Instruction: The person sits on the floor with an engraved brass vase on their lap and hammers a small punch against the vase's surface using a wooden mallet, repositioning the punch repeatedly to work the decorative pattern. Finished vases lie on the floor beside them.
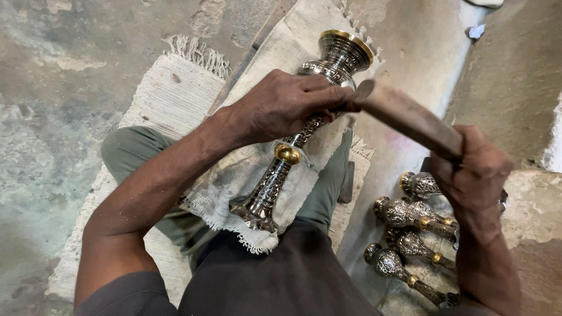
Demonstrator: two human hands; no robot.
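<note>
An engraved silver and black metal vase (336, 58) with a gold rim and a gold knob lies tilted across a white cloth (234, 181) on my lap. My left hand (287, 105) is closed around the vase's neck, fingers curled as if pinching a small tool that I cannot see. My right hand (477, 169) grips a wooden mallet (410, 120), whose head is at my left fingertips beside the vase's body.
Several similar engraved vases (410, 213) lie on the floor at the lower right beside my right arm. A fringed white mat (170, 93) covers the concrete floor under my legs. A stone block (535, 205) stands at the right edge.
</note>
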